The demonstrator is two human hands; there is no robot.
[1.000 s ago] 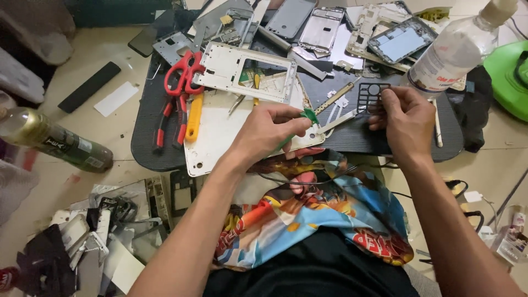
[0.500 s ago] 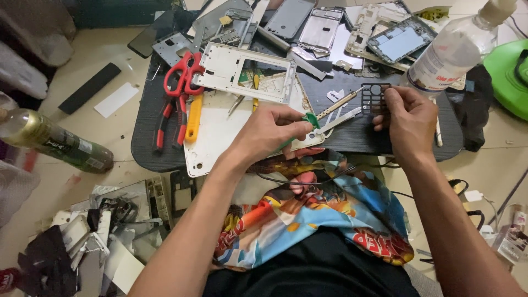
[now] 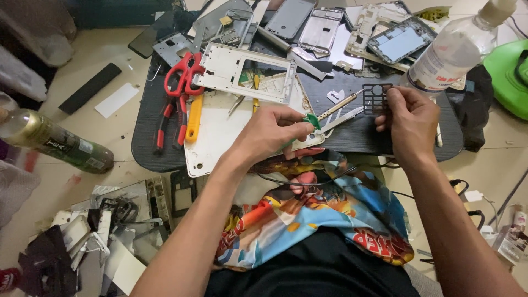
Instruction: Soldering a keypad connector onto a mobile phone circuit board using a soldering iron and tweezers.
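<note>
My left hand (image 3: 269, 135) pinches a small green-handled tool (image 3: 313, 121) just above a white back plate (image 3: 217, 140) on the black work board (image 3: 363, 140). My right hand (image 3: 410, 124) holds a small dark grid-shaped part (image 3: 377, 98) by its right edge, lifted above the board. Between the two hands lie a slim screwdriver (image 3: 341, 104) and metal tweezers (image 3: 344, 117). A colourful printed cloth (image 3: 313, 220) covers my lap under both forearms.
Red scissors (image 3: 184, 80), an orange-handled tool (image 3: 192, 118) and a white phone frame (image 3: 242, 71) lie at the board's left. Several phone frames (image 3: 324, 27) crowd the back. A clear bottle (image 3: 451, 52) stands right, a green bottle (image 3: 60, 146) lies left, loose parts (image 3: 99, 231) sit lower left.
My left hand has lifted the green tool slightly off the white plate. My right hand has raised the dark grid part and turned it a little.
</note>
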